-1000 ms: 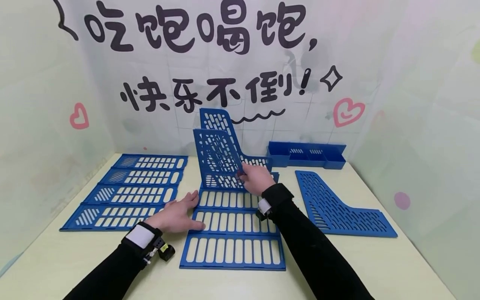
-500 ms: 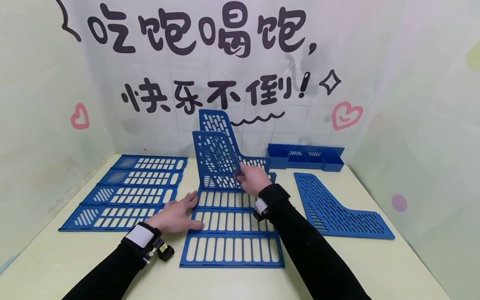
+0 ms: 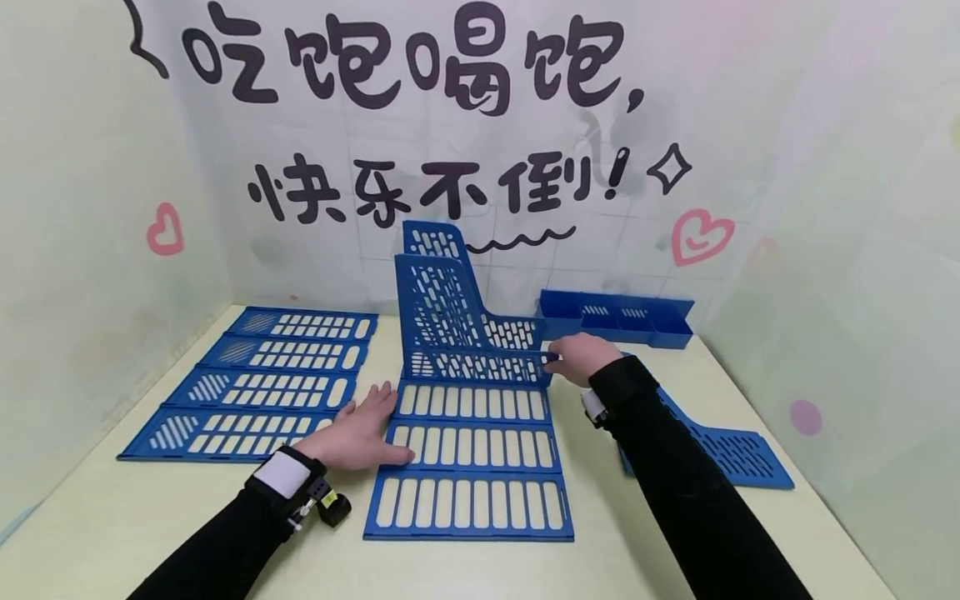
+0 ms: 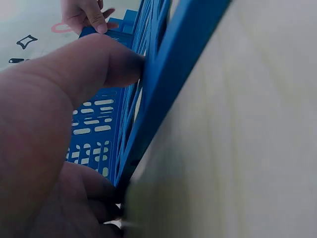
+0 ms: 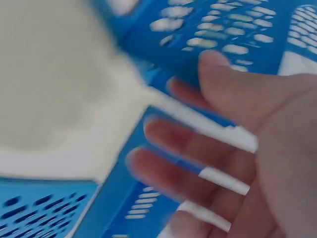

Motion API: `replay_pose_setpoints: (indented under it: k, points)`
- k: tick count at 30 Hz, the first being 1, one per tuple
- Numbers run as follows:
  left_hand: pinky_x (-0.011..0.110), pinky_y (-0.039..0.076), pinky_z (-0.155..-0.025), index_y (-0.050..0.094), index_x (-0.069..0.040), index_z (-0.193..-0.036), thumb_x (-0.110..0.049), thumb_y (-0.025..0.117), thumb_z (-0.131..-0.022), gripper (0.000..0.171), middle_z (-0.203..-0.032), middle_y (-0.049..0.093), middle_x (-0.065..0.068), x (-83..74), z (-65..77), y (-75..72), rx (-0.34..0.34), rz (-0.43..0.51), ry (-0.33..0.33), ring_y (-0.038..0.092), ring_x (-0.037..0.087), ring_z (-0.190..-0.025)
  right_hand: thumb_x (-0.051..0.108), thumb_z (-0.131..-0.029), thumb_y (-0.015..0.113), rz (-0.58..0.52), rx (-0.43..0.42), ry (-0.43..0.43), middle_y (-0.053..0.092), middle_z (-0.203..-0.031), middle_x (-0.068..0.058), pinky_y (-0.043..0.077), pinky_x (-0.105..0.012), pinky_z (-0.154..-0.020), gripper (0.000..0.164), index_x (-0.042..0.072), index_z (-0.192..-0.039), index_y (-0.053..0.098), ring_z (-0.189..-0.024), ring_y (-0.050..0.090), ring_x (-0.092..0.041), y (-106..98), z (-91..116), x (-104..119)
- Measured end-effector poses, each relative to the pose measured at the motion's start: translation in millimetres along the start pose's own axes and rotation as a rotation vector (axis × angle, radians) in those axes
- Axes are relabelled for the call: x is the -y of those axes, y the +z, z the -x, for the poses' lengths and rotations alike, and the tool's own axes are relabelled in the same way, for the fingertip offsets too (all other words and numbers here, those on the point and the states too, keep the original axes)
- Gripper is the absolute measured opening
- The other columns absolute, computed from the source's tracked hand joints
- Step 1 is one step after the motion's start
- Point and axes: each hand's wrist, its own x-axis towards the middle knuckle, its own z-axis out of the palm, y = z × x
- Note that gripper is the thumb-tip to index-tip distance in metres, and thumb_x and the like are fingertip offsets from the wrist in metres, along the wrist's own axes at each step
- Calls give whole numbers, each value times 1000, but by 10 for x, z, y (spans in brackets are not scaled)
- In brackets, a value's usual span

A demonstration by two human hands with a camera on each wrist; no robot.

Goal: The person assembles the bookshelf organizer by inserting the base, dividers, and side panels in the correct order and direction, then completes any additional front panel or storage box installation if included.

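1. Shifting rightward, my right hand (image 3: 583, 358) is now pinching the front panel (image 3: 442, 343) at its right end.
2. Flat base (image 3: 468, 533) is risking a skid if my spread left hand (image 3: 356, 433), resting on its left edge, is pressing too lightly.
3. That panel is standing over the base's far part, possibly tipping if I'm pulling unevenly.

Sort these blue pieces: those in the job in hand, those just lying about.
Apparently in the job:
slotted base, touched by the left grip
front upright panel, pinched by the right grip
rear upright panel, standing behind it

Lying about, untouched, perhaps for later:
grid panels at left
flat L-shaped panel at right
compartment tray at back
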Motion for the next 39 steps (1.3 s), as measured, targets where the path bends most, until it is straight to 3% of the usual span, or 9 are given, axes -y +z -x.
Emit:
replay_pose_setpoints:
  k: [5,8,12,17,24,29,33,36,39]
  points:
    - [68,3,-122,26,4,-158,-53,79,-82,109,-169,14,22,2,-11,-64,-1,26,2,5,44,-156,21,-106,57,-97,14,-66,69,-90,-6,46,-32,-69,17,9,-108,68,-75,60,-18,17,-10,-90]
    - [70,-1,-121,27,2,-158,-52,80,-80,109,-169,14,18,-28,-23,-83,1,51,-9,4,42,-157,17,-104,59,-99,-9,-57,69,-91,-3,47,-29,-67,14,9,-109,69,-74,61,-14,15,-23,-108]
    - [73,-7,-118,26,2,-159,-49,81,-80,108,-170,12,16,-63,-27,-118,2,53,-18,2,40,-158,16,-104,59,-109,-20,-60,73,-113,-8,53,-28,-72,26,8,-128,67,-87,67,-17,-8,-40,-94]
    - [73,-8,-118,24,2,-159,-49,80,-82,108,-170,12,17,-83,-32,-152,0,28,-6,2,41,-157,15,-106,55,-168,-14,-54,62,-140,-15,56,-29,-86,46,5,-151,48,-111,67,-23,16,-47,-99]
    - [74,-10,-117,21,4,-159,-50,77,-84,108,-169,10,22,-57,2,-17,24,47,3,1,44,-156,24,-106,56,-301,-40,-50,72,-103,-7,54,-31,-77,26,7,-125,62,-87,69,-15,273,68,-259]
    - [73,-5,-118,22,3,-160,-54,77,-84,109,-169,10,23,-76,30,80,12,48,6,2,45,-156,29,-105,59,-427,-160,25,73,-109,-8,55,-38,-84,40,10,-140,57,-93,69,-20,357,359,-605]
    - [74,0,-119,26,0,-160,-58,80,-79,113,-169,16,21,-115,48,48,15,21,13,6,46,-156,31,-103,61,-390,-254,134,70,-116,-14,52,-47,-91,37,7,-131,63,-103,65,-29,301,733,-1052]
    - [75,0,-118,28,-2,-160,-61,82,-76,116,-169,18,19,-102,71,15,18,7,6,6,46,-156,41,-97,67,-343,-185,247,67,-120,-22,51,-50,-90,52,1,-130,62,-105,63,-36,258,973,-1305]
    - [77,-2,-116,27,-2,-160,-61,82,-75,118,-169,18,19,-72,104,17,14,23,0,5,48,-155,58,-86,74,-301,-65,347,64,-123,-29,51,-51,-86,79,-5,-130,58,-103,62,-39,248,1085,-1444]
